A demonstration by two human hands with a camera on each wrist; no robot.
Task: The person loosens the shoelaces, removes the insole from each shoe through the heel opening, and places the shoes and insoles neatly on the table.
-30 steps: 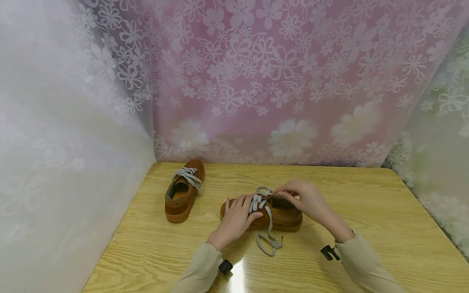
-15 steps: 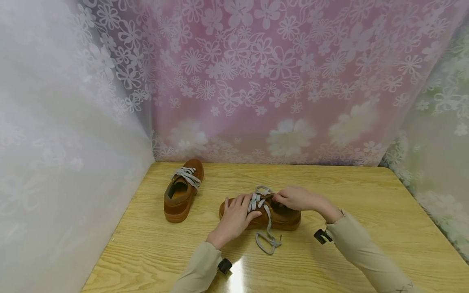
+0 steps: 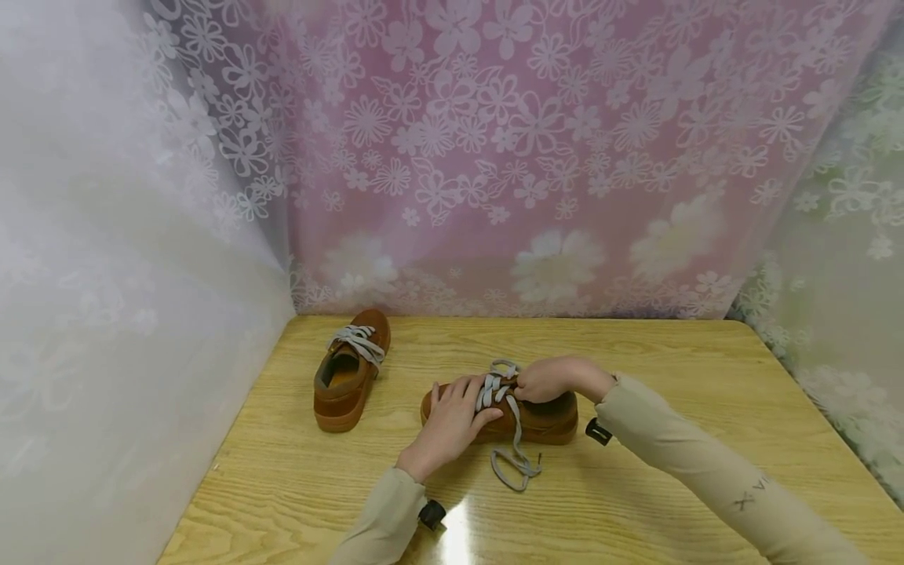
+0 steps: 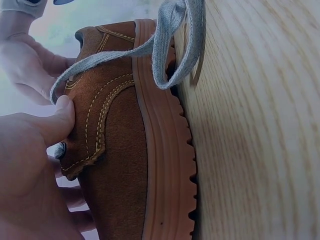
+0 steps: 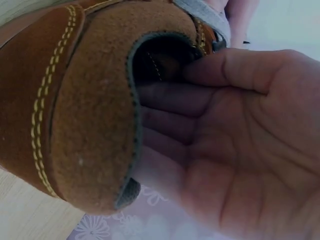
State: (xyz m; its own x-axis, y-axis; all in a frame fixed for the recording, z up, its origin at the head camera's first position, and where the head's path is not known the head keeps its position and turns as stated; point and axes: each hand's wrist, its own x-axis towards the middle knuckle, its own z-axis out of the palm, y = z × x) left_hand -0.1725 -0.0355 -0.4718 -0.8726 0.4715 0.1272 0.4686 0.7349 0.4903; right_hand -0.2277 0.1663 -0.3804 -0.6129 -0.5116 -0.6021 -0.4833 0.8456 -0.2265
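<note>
A wood-grain table (image 3: 282, 486) is supporting a brown shoe (image 3: 547, 428); the left hand (image 3: 452, 420) is gripping its nine-o'clock end, the right hand (image 3: 554, 378) is resting inside at two o'clock, grip unclear.

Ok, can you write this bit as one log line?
left hand: holds near shoe by its front; right hand: partly inside it; gray lace: one end loose on table; other shoe: untouched, back left
</note>
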